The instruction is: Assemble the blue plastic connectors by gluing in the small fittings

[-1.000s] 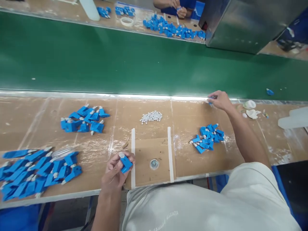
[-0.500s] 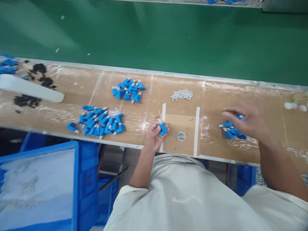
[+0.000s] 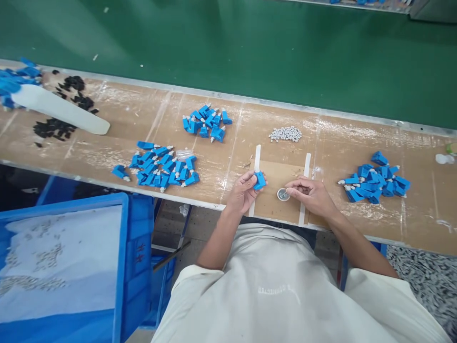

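My left hand (image 3: 243, 191) grips a small blue plastic part (image 3: 260, 180) with a white tip, held just above the bench between thumb and fingers. My right hand (image 3: 313, 194) has its thumb and fingertips pinched together at the right rim of a small round dish (image 3: 283, 194). Tiny shiny bits lie in that dish; whatever is between the fingertips is too small to make out. Both hands are over a brown board (image 3: 273, 207) between two white strips. Beyond them lies a pile of small pale grey pieces (image 3: 285, 134).
Piles of blue parts lie to the right (image 3: 378, 178), front left (image 3: 162, 166) and back left (image 3: 207, 123). Farther left are black pieces (image 3: 57, 129) and a long white bar (image 3: 64, 110). A blue crate (image 3: 123, 267) stands below the bench. Behind runs a green surface (image 3: 228, 52).
My right hand has moved left from the right-hand pile of blue parts to the round dish. My left hand still holds the blue part. The view has shifted slightly.
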Demonstrator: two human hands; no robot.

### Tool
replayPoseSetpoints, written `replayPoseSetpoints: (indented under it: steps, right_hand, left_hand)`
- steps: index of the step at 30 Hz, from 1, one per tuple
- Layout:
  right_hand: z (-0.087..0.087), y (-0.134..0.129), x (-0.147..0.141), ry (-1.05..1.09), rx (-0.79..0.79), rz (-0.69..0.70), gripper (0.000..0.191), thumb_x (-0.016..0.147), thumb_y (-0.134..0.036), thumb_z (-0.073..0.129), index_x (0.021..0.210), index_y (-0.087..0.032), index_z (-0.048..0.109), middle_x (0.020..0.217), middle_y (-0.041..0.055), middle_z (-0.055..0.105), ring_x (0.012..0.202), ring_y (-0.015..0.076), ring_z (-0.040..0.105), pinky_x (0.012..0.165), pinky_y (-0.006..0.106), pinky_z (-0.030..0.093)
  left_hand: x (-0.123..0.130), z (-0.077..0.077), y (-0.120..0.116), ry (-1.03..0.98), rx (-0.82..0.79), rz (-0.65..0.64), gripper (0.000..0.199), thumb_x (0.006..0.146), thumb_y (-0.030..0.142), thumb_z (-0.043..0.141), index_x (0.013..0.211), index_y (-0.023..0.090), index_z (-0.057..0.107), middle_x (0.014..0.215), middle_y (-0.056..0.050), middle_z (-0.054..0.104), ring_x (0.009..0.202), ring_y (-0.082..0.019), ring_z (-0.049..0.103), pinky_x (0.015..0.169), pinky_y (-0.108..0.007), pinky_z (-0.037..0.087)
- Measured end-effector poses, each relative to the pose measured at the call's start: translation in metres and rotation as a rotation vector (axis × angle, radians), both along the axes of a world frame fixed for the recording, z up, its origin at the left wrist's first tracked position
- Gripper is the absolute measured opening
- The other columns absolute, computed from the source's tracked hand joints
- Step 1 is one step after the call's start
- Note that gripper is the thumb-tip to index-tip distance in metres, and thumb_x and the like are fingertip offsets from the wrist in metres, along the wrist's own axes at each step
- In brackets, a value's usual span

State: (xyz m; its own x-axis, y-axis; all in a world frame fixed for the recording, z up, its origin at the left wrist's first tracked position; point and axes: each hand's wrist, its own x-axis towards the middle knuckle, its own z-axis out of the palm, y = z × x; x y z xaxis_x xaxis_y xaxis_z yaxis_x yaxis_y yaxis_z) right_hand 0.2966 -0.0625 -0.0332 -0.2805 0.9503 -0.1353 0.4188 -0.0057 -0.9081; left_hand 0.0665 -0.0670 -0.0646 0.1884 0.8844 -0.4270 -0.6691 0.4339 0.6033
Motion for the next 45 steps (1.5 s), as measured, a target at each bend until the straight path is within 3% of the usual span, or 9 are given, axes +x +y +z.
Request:
replayPoseSetpoints:
  steps: [5, 13, 20, 25, 29, 36, 40, 43, 45]
  right_hand:
    - [-0.001, -0.002, -0.006, -0.043, 0.062, -0.005, 0.034, 0.086, -0.052, 0.072, 0.083, -0.019, 0.08, 0.073, 0.0029, 0.063, 0.058, 0.0129, 0.048, 0.053, 0.028, 0.038]
    - [0.006, -0.012, -0.007, -0.11, 0.339, 0.083, 0.025, 0.098, -0.039, 0.062, 0.096, -0.023, 0.081, 0.08, 0.0062, 0.065, 0.066, 0.0167, 0.056, 0.058, 0.031, 0.043]
    - [-0.004, -0.015, -0.013, -0.054, 0.356, 0.089, 0.014, 0.093, -0.033, 0.072, 0.09, -0.023, 0.081, 0.074, 0.0024, 0.071, 0.057, 0.0123, 0.055, 0.052, 0.028, 0.043]
    - [-0.008, -0.01, -0.008, -0.055, 0.505, 0.046, 0.013, 0.094, -0.03, 0.07, 0.093, -0.025, 0.082, 0.08, 0.0048, 0.074, 0.07, 0.0173, 0.065, 0.063, 0.032, 0.051]
    - [-0.01, -0.008, -0.006, -0.078, 0.534, 0.055, 0.017, 0.096, -0.032, 0.067, 0.095, -0.025, 0.082, 0.078, 0.0057, 0.069, 0.069, 0.0179, 0.061, 0.061, 0.033, 0.048]
    - [-0.005, -0.012, -0.007, -0.025, 0.315, 0.051, 0.025, 0.094, -0.045, 0.068, 0.086, -0.025, 0.082, 0.074, 0.0044, 0.063, 0.066, 0.0174, 0.054, 0.06, 0.033, 0.044]
    - [-0.004, -0.009, -0.002, 0.065, 0.085, -0.108, 0.033, 0.085, -0.056, 0.074, 0.08, -0.023, 0.079, 0.074, 0.0036, 0.065, 0.067, 0.0171, 0.055, 0.061, 0.032, 0.043]
    - [-0.004, -0.004, 0.002, 0.276, -0.162, -0.265, 0.043, 0.072, -0.064, 0.082, 0.076, -0.021, 0.075, 0.075, 0.0029, 0.066, 0.062, 0.0139, 0.052, 0.055, 0.029, 0.04]
    - [-0.003, -0.001, 0.005, 0.43, -0.319, -0.298, 0.046, 0.065, -0.062, 0.087, 0.075, -0.02, 0.074, 0.073, 0.0023, 0.065, 0.058, 0.0112, 0.048, 0.049, 0.026, 0.036]
  left_hand:
    - [0.001, 0.001, 0.0, -0.073, 0.004, 0.017, 0.029, 0.071, 0.024, 0.087, 0.094, 0.014, 0.072, 0.085, -0.005, 0.073, 0.075, -0.013, 0.069, 0.059, -0.019, 0.052]
    - [0.002, 0.003, 0.001, -0.135, -0.009, 0.019, 0.028, 0.07, 0.019, 0.088, 0.093, 0.011, 0.073, 0.082, -0.006, 0.073, 0.071, -0.013, 0.068, 0.058, -0.019, 0.053]
    - [0.002, 0.003, 0.001, -0.117, -0.046, 0.034, 0.022, 0.074, 0.016, 0.085, 0.092, 0.012, 0.073, 0.082, -0.005, 0.073, 0.071, -0.013, 0.069, 0.059, -0.02, 0.053]
    - [0.001, 0.002, 0.001, -0.108, -0.033, 0.039, 0.021, 0.074, 0.017, 0.085, 0.092, 0.012, 0.073, 0.083, -0.005, 0.073, 0.072, -0.013, 0.069, 0.059, -0.019, 0.052]
    - [0.001, -0.001, 0.0, -0.102, -0.022, 0.034, 0.024, 0.073, 0.018, 0.086, 0.093, 0.012, 0.073, 0.085, -0.006, 0.073, 0.073, -0.014, 0.07, 0.061, -0.02, 0.052]
    - [0.002, 0.0, -0.002, -0.068, -0.008, 0.012, 0.031, 0.068, 0.022, 0.09, 0.094, 0.013, 0.075, 0.091, -0.008, 0.076, 0.076, -0.016, 0.072, 0.059, -0.021, 0.054]
    - [0.006, 0.005, -0.005, -0.059, 0.015, -0.032, 0.034, 0.065, 0.03, 0.092, 0.091, 0.013, 0.076, 0.091, -0.009, 0.078, 0.067, -0.014, 0.07, 0.054, -0.02, 0.053]
    - [0.01, 0.009, -0.008, -0.037, 0.026, -0.059, 0.037, 0.065, 0.035, 0.092, 0.09, 0.011, 0.076, 0.092, -0.01, 0.078, 0.064, -0.013, 0.068, 0.053, -0.021, 0.052]
    - [0.013, 0.01, -0.01, -0.026, 0.036, -0.083, 0.038, 0.066, 0.038, 0.091, 0.089, 0.011, 0.076, 0.085, -0.009, 0.076, 0.063, -0.012, 0.067, 0.054, -0.021, 0.052]
